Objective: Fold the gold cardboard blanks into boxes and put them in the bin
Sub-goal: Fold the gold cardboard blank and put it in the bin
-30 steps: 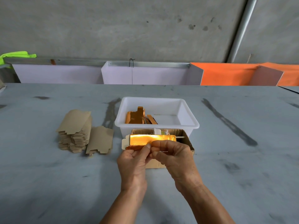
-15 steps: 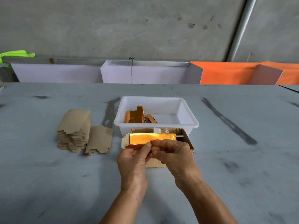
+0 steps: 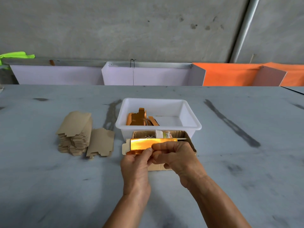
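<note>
Grey concrete wall (image 3: 131, 27) closes the far side of the room, with a metal pipe (image 3: 243, 28) slanting up it at the right, and below it stand white panels (image 3: 148, 76) and orange panels (image 3: 230, 74), a scrap of neon-green cloth (image 3: 16, 55) showing at the far left. A pale grey counter (image 3: 49, 186), streaked with dark smudges, carries everything. At its middle sits a white plastic bin (image 3: 190, 127) holding a few folded gold boxes (image 3: 138, 117) in its left part. Just in front of the bin, touching it, is an open brown carton (image 3: 189, 137) with pale scraps inside. Over the carton both hands hold a gold cardboard blank (image 3: 143, 143), partly folded, its long axis running left to right, its shiny face turned up and away, a pale tab sticking out at its left end. The left hand (image 3: 136, 163) pinches its lower edge with thumb and fingers; the right hand (image 3: 177, 158) curls its fingers over the right half. Well to the left lies a stack of flat blanks (image 3: 74, 132), brown side up, with one loose blank (image 3: 101, 142) leaning just beside it.
</note>
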